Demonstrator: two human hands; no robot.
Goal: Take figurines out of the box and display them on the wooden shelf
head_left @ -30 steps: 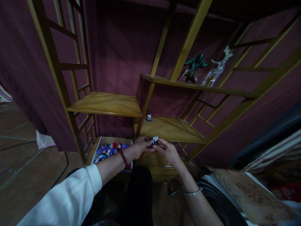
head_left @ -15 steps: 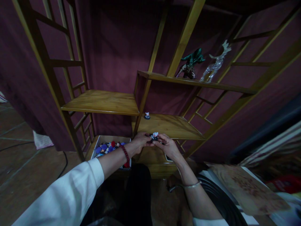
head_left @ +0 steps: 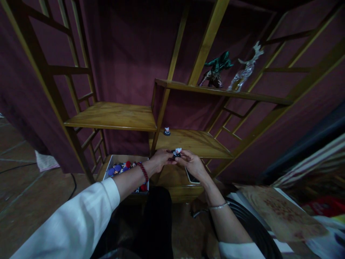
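i see the middle shelf [head_left: 194, 142] carrying one small figurine [head_left: 167, 132], the upper shelf [head_left: 188, 86] a green statue [head_left: 217, 70] and clear deer [head_left: 244, 72], the bottom board [head_left: 172, 176] a white box [head_left: 140, 158]

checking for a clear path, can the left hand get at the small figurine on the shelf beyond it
Probably: nothing visible stands between the left hand and the standing figurine, though that hand is busy holding another figurine, as is the right hand.

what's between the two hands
A small white-topped figurine, held by the left hand and the right hand, as the head view shows.
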